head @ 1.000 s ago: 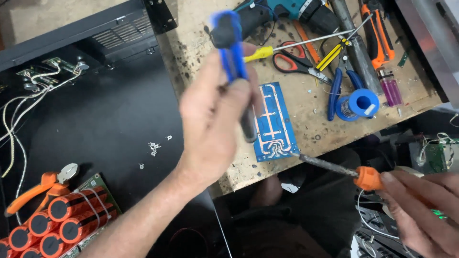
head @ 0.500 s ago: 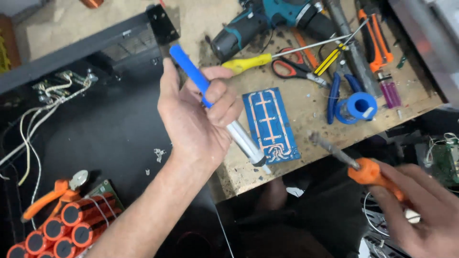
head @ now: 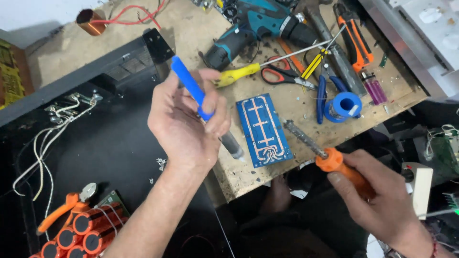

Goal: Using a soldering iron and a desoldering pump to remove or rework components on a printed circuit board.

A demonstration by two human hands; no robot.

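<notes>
His left hand (head: 189, 122) grips a blue desoldering pump (head: 203, 107); right hand (head: 377, 196) clutches an orange-handled soldering iron (head: 325, 153), blue circuit board (head: 264, 129) between them.

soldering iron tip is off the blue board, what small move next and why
Probably lower the soldering iron in the right hand onto the blue circuit board: its tip hovers just beside it, while the left hand holds the blue desoldering pump above.

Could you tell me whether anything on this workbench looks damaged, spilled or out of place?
The workbench top is pitted and stained beside the blue circuit board, and small white scraps lie scattered on the black case. Tools lie piled at the back.
</notes>
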